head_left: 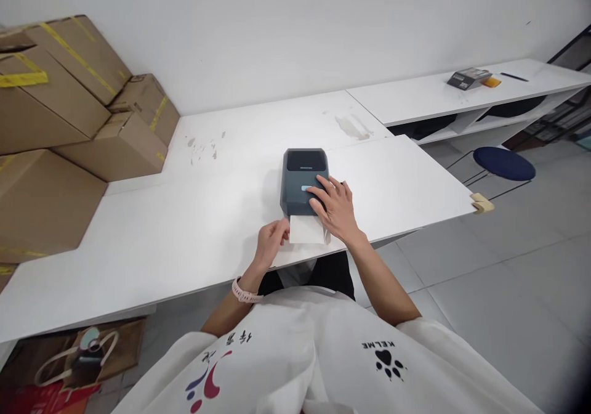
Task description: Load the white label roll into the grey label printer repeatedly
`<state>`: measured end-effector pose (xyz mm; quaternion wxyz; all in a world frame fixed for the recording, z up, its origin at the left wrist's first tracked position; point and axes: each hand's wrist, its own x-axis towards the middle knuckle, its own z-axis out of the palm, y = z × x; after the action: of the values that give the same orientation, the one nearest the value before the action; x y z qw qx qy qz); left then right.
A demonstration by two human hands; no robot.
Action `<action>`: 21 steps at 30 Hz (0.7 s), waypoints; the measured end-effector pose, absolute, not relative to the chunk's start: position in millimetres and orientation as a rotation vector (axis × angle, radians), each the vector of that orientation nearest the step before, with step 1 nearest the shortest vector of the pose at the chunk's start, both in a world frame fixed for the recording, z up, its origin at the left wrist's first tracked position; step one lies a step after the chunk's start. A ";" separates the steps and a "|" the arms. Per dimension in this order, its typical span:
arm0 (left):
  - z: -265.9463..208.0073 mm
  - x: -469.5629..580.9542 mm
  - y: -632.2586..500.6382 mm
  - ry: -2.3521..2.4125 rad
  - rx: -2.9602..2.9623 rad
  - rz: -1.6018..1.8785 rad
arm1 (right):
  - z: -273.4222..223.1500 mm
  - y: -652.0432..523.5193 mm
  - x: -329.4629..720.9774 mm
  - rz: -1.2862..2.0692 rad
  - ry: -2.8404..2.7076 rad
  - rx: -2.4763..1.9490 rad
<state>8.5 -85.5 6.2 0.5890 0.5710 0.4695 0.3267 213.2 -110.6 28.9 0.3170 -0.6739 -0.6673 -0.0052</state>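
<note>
A dark blue-grey label printer (298, 195) stands on the white table in front of me. A blank white label (306, 230) sticks out of its front toward me. My right hand (336, 207) lies on the printer's right side with fingers spread, one fingertip at the light blue button (306, 188). At the label's left edge is my left hand (271, 241), its fingers curled and pressed together; whether they pinch the label's edge is too small to tell.
Taped cardboard boxes (133, 140) are stacked at the left end of the table (207, 235). A small dark box (468, 78) lies on the far right table. A blue stool (504, 162) stands to the right. Foam padding (482, 202) covers the table's right corner.
</note>
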 end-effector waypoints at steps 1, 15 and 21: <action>5.7 6.7 -80.2 1.132 1.334 0.861 | 30.6 -108.6 212.1 -0.031 -1.755 -1.781; 2.3 36.1 -49.2 1.060 1.471 0.936 | 1.1 -121.8 211.1 0.316 -1.342 -1.784; 5.8 39.0 -49.4 1.084 1.457 0.962 | 14.4 -122.7 215.7 0.474 -1.282 -1.697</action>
<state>39.0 -49.4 5.8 0.5168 0.6070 0.4516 0.4006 215.7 -122.7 14.4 0.4630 -0.6903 -0.5214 0.1930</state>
